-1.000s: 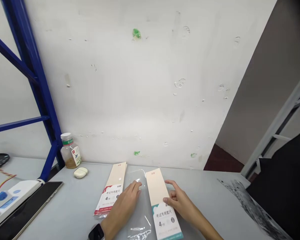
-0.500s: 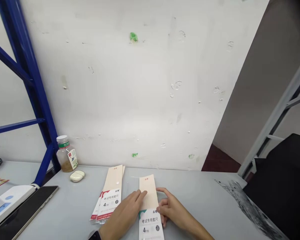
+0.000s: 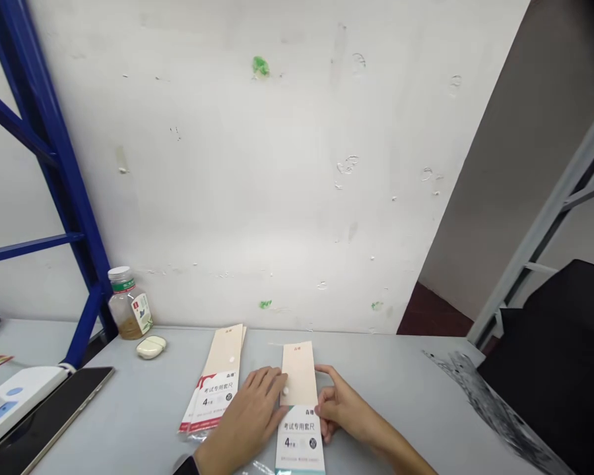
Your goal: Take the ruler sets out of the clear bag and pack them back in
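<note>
A flat ruler set packet (image 3: 298,422), with a cream upper card and a white-and-teal printed label, lies upright in front of me on the grey table (image 3: 376,396). My left hand (image 3: 250,412) rests along its left edge, fingers stretched out, fingertips touching the card. At the right edge my right hand (image 3: 344,409) holds the packet between thumb and curled fingers, its index finger reaching along the side. Left of my left hand, two overlapping ruler set packets (image 3: 215,392) with red trim lie partly behind it. Clear plastic shows below my left hand.
A jar (image 3: 130,310) with a white lid and a small cream case (image 3: 151,347) stand at the back left. A phone (image 3: 54,412) and a white power strip (image 3: 22,399) lie at the left. A blue frame (image 3: 74,178) rises there. Black fabric (image 3: 554,356) hangs at the right.
The teal-trimmed packet has shifted slightly right and straightened. My left hand has moved off its face to the left edge. The view has turned slightly.
</note>
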The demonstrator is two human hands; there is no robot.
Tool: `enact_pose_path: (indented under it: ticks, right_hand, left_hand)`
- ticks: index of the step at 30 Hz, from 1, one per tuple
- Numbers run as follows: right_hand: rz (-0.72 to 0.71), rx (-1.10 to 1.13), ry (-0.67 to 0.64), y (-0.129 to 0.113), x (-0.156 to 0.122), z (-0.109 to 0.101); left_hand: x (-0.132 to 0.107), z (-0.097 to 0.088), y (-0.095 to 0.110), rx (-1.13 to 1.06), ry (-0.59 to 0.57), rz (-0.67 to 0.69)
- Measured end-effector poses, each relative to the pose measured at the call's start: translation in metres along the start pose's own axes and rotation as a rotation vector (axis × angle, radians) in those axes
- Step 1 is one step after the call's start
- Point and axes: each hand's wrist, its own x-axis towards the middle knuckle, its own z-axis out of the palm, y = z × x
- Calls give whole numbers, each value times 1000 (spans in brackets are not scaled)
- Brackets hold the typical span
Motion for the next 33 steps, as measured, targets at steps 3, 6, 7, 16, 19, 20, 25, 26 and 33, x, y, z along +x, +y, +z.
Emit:
enact_pose_path:
  ticks: [3,6,7,16,19,20,25,26,33]
  right_hand:
    - [-50,-26,41,-5,0,-13]
    - [-107,-45,21,-11,-2,-24]
    - [-121,-43,10,-12,-3,-26]
    - [-159,12,11,-1,4,-14]
    - [-142,5,33,-1,3,-11]
    - [-136,2,33,-1,3,-11]
    - [-120,35,-30,-3,0,-6]
    - [-121,52,-37,-2,1,-4]
    - [-152,71,-43,3,2,4]
  left_hand:
    - [0,3,-5,-92,116,-119]
    - [3,2,-11,-359,172,-307]
    - [4,1,-12,-474,164,-370]
    - [10,3,-13,-1255,82,-522]
    - [10,1,-11,-1274,67,-566]
    - [10,0,-11,-1269,65,-586]
    - [10,-1,-10,-1265,31,-623]
    - [10,0,-10,-1264,19,-626]
    - [9,-4,-7,-1294,-33,-599]
